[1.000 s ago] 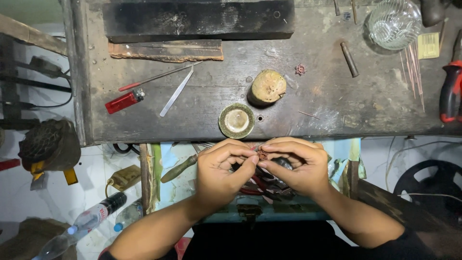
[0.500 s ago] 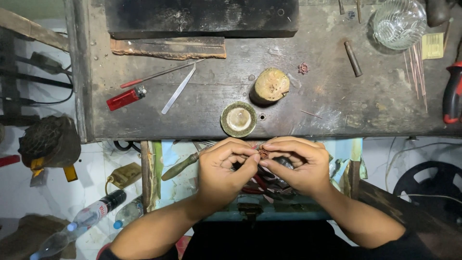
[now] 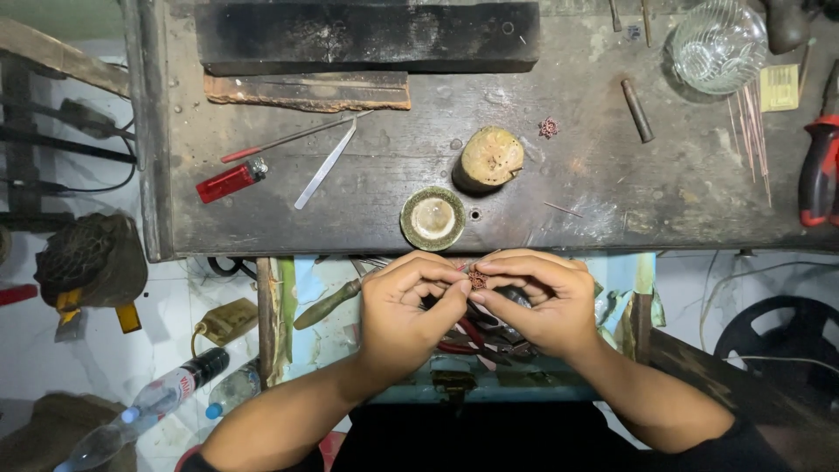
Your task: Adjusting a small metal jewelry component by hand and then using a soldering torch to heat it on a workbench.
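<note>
My left hand [image 3: 409, 308] and my right hand [image 3: 540, 301] meet just below the front edge of a dark, worn wooden workbench [image 3: 612, 175]. Between the fingertips of both hands sits a small reddish copper wire piece [image 3: 477, 278], pinched from both sides. Beneath the hands lies an open drawer [image 3: 332, 336] with red-handled pliers [image 3: 472, 336] and other tools, partly hidden by my fingers. On the bench just beyond the hands stand a small round dish [image 3: 433, 218] and a short wooden stump [image 3: 489, 159]. A similar small copper ornament [image 3: 548, 128] lies farther back.
On the bench lie a red lighter [image 3: 230, 181], a metal file [image 3: 325, 164], a red-handled thin tool [image 3: 288, 140], a long dark block [image 3: 367, 35], a glass bowl [image 3: 718, 45], thin copper rods [image 3: 753, 131] and a red-black screwdriver [image 3: 820, 170]. Plastic bottles [image 3: 157, 402] lie on the floor at left.
Both hands stay together at the bench's front edge, with only slight finger shifts on the copper piece. The view has drifted a little.
</note>
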